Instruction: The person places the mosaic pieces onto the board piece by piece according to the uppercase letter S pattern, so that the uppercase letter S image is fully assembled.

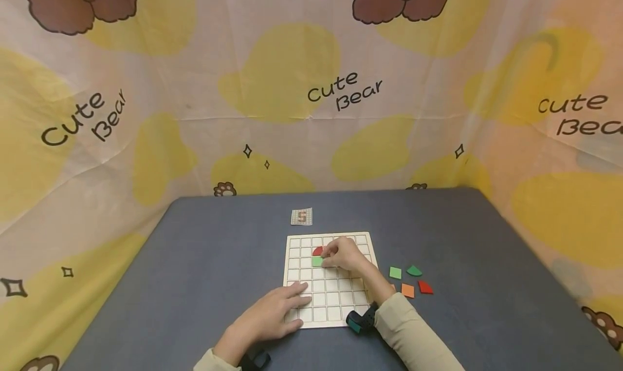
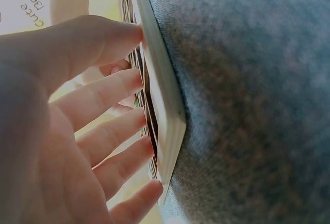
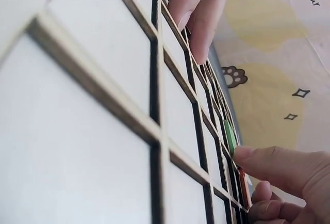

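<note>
A square white grid board lies on the table. In its upper middle sit a red quarter-circle tile and, just below, a light green square tile. My right hand reaches over the board from the right, its thumb and curled fingers pinching at the right side of the red tile. In the right wrist view the thumb is beside the green tile, with the red tile between thumb and fingers. My left hand rests spread on the board's lower left edge, fingertips touching it.
Right of the board lie loose tiles: a green square, a green quarter-circle, an orange square and a red quarter-circle. Another orange piece is partly hidden by the right arm. A small pattern card lies behind the board.
</note>
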